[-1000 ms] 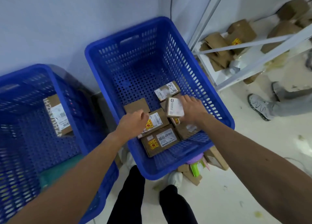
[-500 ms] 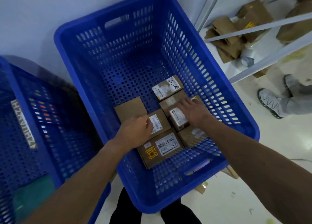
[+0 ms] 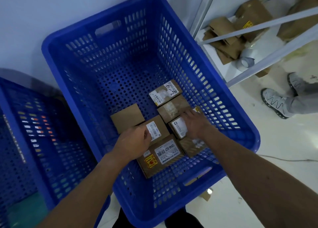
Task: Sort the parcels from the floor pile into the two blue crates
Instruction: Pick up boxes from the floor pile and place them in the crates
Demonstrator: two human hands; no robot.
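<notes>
Head view: both hands are down inside the right crate (image 3: 120, 52), which stands against the wall with the left crate (image 3: 20, 124) just beside it. Seven or so parcels lie flat on its floor, packed edge to edge toward the near right corner, which looks like deliberate tiling to save room.

The right hand (image 3: 194, 124) lies flat, fingers straight and spread, on the small parcel (image 3: 178, 129). Its fingertips reach onto the taped parcel (image 3: 170, 110) behind. It grips nothing and seems to be pressing the small parcel down into the gap between its neighbours.

The left hand (image 3: 132, 141) has its fingers curled at the near left corner of the labelled parcel (image 3: 157, 128), thumb by the white label. Whether it clasps that corner or only steadies it I cannot tell. Steadying would make sense, since it would stop the row sliding while the other hand pushes.

The big parcel (image 3: 161, 157) sits nearest, label up. The plain parcel (image 3: 127, 117) lies slightly apart on the left.

The floor pile is out of sight (only a carton scrap (image 3: 206, 195) peeks out by the crate's near corner). On the right are a shelf (image 3: 258, 26) with loose cartons and another person's shoe (image 3: 273, 100).
</notes>
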